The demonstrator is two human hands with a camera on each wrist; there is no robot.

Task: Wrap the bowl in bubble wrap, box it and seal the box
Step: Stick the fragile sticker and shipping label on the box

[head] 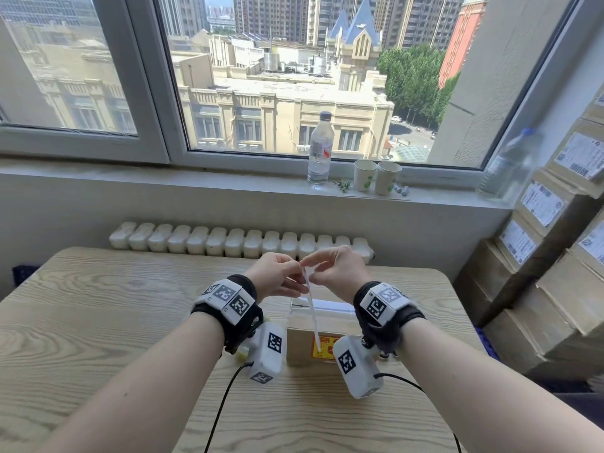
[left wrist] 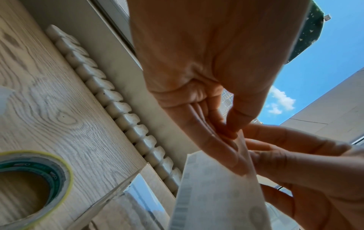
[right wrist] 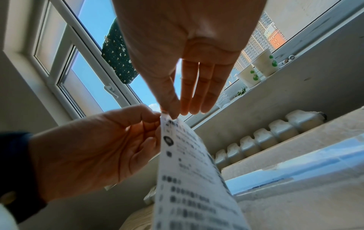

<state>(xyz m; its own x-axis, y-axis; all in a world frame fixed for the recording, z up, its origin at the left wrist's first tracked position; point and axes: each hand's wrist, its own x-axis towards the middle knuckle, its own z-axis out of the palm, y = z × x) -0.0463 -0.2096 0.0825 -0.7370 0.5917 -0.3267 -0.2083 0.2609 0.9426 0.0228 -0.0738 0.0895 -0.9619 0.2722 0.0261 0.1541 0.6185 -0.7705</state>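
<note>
Near: left hand (head: 277, 276) and right hand (head: 336, 273) both pinch top corner of long white printed paper label (right wrist: 189, 171), held above closed brown cardboard box (head: 313, 335) on pale wood-grain table (head: 98, 322). Bowl not visible, presumably inside box.

Risk: thin label could tear or curl onto itself if corner pinch pulls unevenly; could land crooked.

Label print blurred, unreadable; barcode-like stripes on edge. Red-yellow sticker (head: 322, 348) on box illegible. Yellow-rimmed tape roll (left wrist: 33, 185): core digits unclear.

Far: clear plastic water bottle (head: 320, 148), 2 paper cups (head: 376, 176) on windowsill.

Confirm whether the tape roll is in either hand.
No: the tape roll lies flat on the table while both hands pinch the printed label.
</note>
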